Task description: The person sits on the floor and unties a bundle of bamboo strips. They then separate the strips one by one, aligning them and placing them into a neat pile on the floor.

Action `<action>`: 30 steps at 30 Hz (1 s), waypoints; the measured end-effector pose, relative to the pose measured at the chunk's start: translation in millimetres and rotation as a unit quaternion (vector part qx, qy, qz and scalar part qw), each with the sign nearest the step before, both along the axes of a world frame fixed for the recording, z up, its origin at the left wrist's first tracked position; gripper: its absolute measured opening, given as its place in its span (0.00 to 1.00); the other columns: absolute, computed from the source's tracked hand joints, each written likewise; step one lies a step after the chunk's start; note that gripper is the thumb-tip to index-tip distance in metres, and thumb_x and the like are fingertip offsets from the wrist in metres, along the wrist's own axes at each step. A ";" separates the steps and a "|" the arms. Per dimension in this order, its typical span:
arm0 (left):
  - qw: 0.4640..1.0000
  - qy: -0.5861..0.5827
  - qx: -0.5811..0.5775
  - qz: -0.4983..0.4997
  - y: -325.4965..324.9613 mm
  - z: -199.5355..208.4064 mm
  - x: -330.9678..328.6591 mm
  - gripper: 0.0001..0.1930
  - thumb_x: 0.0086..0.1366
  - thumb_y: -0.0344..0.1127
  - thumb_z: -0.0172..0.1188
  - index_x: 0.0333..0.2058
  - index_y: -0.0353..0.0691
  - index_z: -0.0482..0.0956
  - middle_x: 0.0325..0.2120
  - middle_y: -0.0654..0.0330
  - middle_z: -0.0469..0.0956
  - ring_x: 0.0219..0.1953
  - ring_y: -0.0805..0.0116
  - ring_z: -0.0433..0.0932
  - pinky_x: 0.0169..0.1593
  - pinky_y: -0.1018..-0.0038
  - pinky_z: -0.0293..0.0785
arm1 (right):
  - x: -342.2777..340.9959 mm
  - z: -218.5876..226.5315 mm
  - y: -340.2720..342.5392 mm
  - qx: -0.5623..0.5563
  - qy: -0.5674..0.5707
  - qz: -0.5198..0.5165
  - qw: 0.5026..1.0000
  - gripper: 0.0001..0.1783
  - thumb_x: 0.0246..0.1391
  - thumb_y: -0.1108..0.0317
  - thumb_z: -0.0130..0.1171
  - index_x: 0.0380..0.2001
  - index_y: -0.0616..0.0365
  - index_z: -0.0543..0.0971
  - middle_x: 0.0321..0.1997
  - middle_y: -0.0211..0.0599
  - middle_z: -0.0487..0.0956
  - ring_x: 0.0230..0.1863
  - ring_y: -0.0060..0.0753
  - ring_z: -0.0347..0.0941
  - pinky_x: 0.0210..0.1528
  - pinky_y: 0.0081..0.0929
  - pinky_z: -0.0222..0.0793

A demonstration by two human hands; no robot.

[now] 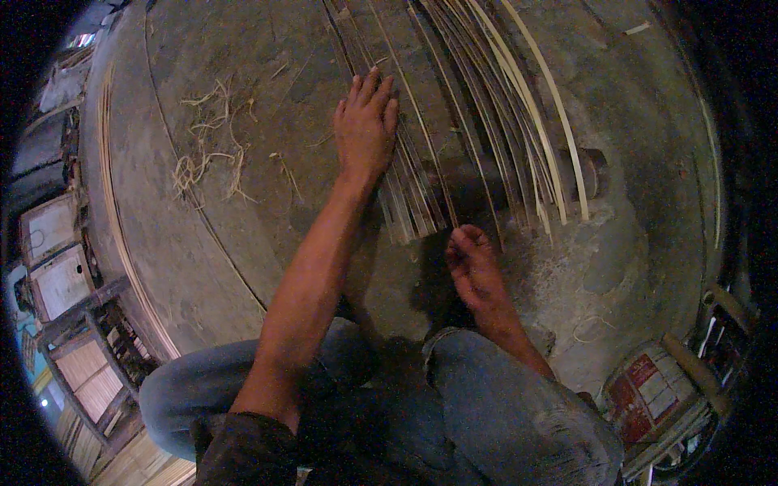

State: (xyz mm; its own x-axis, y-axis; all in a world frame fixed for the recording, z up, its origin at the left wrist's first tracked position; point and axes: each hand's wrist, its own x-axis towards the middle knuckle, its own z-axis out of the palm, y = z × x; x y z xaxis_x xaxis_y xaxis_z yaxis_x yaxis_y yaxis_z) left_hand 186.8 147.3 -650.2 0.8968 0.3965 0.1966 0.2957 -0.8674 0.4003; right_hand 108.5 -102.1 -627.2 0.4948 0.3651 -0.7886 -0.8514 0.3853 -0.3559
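Observation:
My left hand (369, 125) lies with its fingers stretched out over a bunch of thin, dark strips (408, 198) that look like split bamboo or cane. Close to my right knee, my right hand (476, 263) is closed in a pinch at the near end of one long strip (427, 130), which runs away from me toward the top edge. More strips (519, 121), some paler, fan out to the right. Under them lies a dark round log or pipe (590, 172), its right end showing. The far ends of the strips are out of view.
A tangle of pale fibre (219, 150) lies on the concrete floor (267, 219) to the left. Beyond it run long strips (109, 178) beside framed panels (57, 283) and a wooden frame (89, 368). A red and white carton (644, 393) stands at the lower right.

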 end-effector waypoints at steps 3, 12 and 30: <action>1.000 0.001 -0.001 -0.006 2.9 -1.3 0.0 0.20 0.66 0.42 0.49 0.56 0.45 0.71 0.63 0.58 0.62 0.66 0.52 0.56 0.64 0.53 0.55 | -0.6 0.9 2.2 0.001 0.011 -0.023 1.000 0.15 0.52 0.71 0.64 0.41 0.49 0.71 0.36 0.26 0.75 0.37 0.20 0.73 0.43 0.19 0.72; 1.000 0.012 0.020 -0.021 -8.6 2.6 -3.2 0.31 0.65 0.54 0.50 0.60 0.39 0.65 0.65 0.53 0.56 0.67 0.47 0.50 0.65 0.53 0.51 | 3.9 8.1 6.9 -0.040 -0.036 0.010 0.998 0.12 0.54 0.66 0.63 0.39 0.49 0.71 0.35 0.24 0.75 0.37 0.19 0.72 0.41 0.18 0.72; 0.996 0.085 0.009 -0.028 -20.4 18.3 -14.6 0.34 0.62 0.47 0.53 0.64 0.44 0.57 0.68 0.58 0.49 0.69 0.50 0.47 0.64 0.48 0.50 | 34.3 83.7 2.2 -0.016 -0.257 0.155 0.954 0.27 0.54 0.60 0.59 0.55 0.58 0.67 0.31 0.30 0.75 0.23 0.22 0.69 0.23 0.21 0.66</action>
